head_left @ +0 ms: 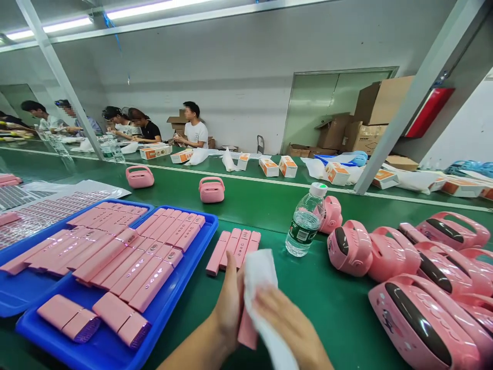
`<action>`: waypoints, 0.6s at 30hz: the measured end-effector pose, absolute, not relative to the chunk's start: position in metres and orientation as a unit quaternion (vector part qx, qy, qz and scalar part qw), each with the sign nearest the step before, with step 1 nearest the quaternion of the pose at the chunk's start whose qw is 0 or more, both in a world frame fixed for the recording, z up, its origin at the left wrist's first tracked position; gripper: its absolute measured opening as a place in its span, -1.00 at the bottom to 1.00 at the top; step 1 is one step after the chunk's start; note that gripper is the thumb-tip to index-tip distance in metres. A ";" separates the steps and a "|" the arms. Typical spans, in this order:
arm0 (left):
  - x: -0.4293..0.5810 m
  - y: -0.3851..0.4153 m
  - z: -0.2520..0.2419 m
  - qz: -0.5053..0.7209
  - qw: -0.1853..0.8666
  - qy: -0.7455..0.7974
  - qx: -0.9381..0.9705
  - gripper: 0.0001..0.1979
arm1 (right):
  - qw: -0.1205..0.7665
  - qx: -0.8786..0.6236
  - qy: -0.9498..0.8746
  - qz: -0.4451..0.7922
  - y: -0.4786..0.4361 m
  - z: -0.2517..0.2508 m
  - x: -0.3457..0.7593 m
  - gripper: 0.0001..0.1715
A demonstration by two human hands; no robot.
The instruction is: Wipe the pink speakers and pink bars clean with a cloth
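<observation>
My left hand (230,303) is closed around a flat pink microphone (247,329), held upright at the front of the green bench. My right hand (290,321) presses a white wipe (262,272) against its side; the wipe hides much of it. Just beyond my hands, several pink microphones (233,246) lie side by side on the bench. To the left, a blue tray (192,280) holds rows of similar microphones with small buttons; two at its near end show purple mesh tips.
A water bottle (305,221) stands beyond my right hand. Glossy pink speakers (423,318) with handles crowd the right side. Another blue tray (11,300) sits far left. Two pink speakers (211,190) stand on the belt. Co-workers (195,128) sit across, near orange-white boxes (268,167).
</observation>
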State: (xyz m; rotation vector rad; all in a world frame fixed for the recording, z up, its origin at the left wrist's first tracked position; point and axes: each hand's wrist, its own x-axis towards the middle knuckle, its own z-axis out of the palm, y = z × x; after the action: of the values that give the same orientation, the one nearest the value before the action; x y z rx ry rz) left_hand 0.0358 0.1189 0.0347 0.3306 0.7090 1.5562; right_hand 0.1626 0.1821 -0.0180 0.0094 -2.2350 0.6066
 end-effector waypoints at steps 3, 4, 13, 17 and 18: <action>0.038 0.118 0.034 0.639 0.670 0.331 0.182 -0.38 | 0.446 -0.284 -0.675 0.515 0.188 -0.017 0.169 -0.49; 0.040 0.117 0.034 0.622 0.678 0.341 0.193 -0.42 | 0.455 -0.356 -0.568 0.586 0.189 -0.016 0.171 -0.39; 0.056 0.112 0.026 0.633 0.617 0.427 0.193 -0.65 | 0.457 -0.303 -0.630 0.551 0.169 -0.017 0.174 -0.39; 0.057 0.116 0.021 0.676 0.602 0.385 0.179 -0.68 | 0.408 -0.152 -0.835 0.336 0.170 -0.025 0.169 -0.40; 0.055 0.117 0.021 0.676 0.610 0.380 0.165 -0.68 | 0.383 -0.121 -0.865 0.302 0.171 -0.026 0.166 -0.41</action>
State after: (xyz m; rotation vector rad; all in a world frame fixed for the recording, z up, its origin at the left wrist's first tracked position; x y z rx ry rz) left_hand 0.0546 0.1169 0.0210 0.3803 0.8763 1.5612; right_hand 0.1662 0.1707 -0.0263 -0.3085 -2.2048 0.7696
